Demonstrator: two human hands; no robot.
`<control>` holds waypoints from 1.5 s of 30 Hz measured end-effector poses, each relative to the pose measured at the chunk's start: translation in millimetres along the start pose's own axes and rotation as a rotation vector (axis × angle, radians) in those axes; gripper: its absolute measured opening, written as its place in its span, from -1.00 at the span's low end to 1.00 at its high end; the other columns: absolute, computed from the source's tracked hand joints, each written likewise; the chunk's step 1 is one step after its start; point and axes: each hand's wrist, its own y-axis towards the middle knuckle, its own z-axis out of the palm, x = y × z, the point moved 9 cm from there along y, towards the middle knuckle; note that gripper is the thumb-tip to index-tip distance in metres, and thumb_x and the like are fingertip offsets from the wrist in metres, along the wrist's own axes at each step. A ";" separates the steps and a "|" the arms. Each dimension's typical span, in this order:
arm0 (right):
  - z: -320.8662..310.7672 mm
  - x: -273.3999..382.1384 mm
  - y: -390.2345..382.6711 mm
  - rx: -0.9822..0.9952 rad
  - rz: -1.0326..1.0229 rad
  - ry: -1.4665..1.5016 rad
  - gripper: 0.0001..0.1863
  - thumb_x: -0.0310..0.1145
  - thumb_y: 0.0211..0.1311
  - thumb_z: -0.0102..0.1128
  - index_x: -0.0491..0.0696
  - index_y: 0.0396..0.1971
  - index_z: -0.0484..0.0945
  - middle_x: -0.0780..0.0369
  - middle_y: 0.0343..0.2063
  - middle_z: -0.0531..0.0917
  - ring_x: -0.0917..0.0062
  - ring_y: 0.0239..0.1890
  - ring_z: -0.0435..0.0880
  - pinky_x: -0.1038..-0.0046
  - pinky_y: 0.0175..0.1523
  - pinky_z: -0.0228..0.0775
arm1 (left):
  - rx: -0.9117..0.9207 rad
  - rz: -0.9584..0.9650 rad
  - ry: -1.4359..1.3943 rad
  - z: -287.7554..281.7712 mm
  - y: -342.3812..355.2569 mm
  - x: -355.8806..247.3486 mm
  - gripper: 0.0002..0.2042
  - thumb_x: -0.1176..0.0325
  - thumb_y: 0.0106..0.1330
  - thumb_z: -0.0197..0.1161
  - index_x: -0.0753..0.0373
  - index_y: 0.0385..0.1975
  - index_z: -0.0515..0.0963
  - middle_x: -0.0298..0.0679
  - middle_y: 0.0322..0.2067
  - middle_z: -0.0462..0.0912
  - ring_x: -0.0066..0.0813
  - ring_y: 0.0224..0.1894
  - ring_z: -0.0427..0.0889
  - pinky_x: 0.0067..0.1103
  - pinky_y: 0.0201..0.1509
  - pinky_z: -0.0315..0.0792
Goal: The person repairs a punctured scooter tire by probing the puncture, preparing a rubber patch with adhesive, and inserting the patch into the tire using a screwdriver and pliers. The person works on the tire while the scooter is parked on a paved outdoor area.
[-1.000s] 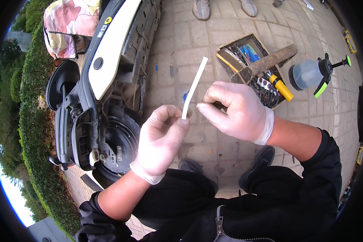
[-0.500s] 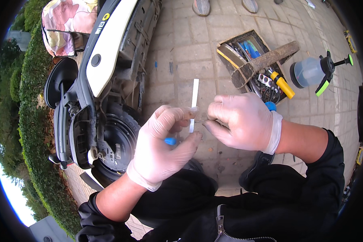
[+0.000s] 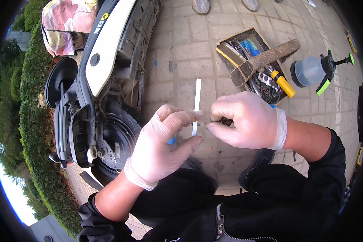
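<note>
Fingers (image 3: 218, 109) of right hand (image 3: 250, 119) pinch metal rod (image 3: 201, 124) across lower end of white strip (image 3: 197, 99), above paving (image 3: 185, 48); left hand (image 3: 155, 145) touches strip, grip unclear, thumb apart. Excess pressure could drive rod into glove (image 3: 143, 174).

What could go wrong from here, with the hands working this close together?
The thin metal rod pinched in the right hand points toward the left hand; a slip could pierce the glove.
The white strip might shift or drop, since the left thumb stands apart from it.
</note>
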 end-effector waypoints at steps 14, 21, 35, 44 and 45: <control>13.0 -25.5 -7.9 0.209 0.299 0.307 -0.84 -0.44 0.12 0.33 -0.19 -0.52 0.55 0.17 -0.65 0.57 0.52 -0.62 0.50 0.47 -0.46 0.33 | 0.186 0.045 -0.020 12.4 0.7 -3.2 -0.46 0.50 -0.01 0.47 0.28 0.07 0.55 -0.10 -0.21 0.54 -0.14 -0.14 0.58 -0.40 -0.01 0.49; 13.1 -14.0 -3.9 0.164 0.110 0.189 -0.81 -0.38 0.12 0.32 -0.19 -0.53 0.55 0.13 -0.62 0.59 0.39 -0.57 0.56 0.39 -0.42 0.37 | 0.233 0.035 -0.015 12.8 -1.5 1.7 -0.53 0.56 -0.01 0.49 0.29 0.00 0.61 -0.22 -0.22 0.54 -0.42 -0.23 0.57 -0.55 -0.09 0.50; 9.3 -23.2 -8.1 0.104 0.224 0.356 -0.82 -0.41 0.19 0.34 -0.21 -0.48 0.59 0.27 -0.60 0.61 0.72 -0.52 0.47 0.53 -0.40 0.35 | 0.088 -0.058 -0.173 2.0 -4.2 12.8 -0.45 0.68 0.05 0.24 0.25 0.15 0.53 -0.24 -0.20 0.56 -0.45 -0.17 0.58 -0.58 -0.08 0.51; 10.9 -15.5 -6.0 0.104 0.195 0.325 -0.76 -0.31 0.17 0.28 -0.22 -0.50 0.60 0.08 -0.65 0.62 0.43 -0.58 0.63 0.39 -0.40 0.43 | 0.065 0.036 -0.146 0.9 -5.1 1.3 -0.50 0.69 0.03 0.25 0.23 0.05 0.57 -0.22 -0.20 0.55 -0.39 -0.16 0.57 -0.55 -0.06 0.49; 13.0 -15.9 -6.9 0.125 0.217 0.344 -0.75 -0.30 0.17 0.28 -0.21 -0.50 0.60 0.08 -0.65 0.62 0.43 -0.58 0.63 0.39 -0.40 0.43 | 0.064 0.045 -0.131 1.1 -5.5 0.2 -0.53 0.69 0.03 0.26 0.23 0.02 0.58 -0.21 -0.20 0.55 -0.37 -0.16 0.57 -0.54 -0.07 0.49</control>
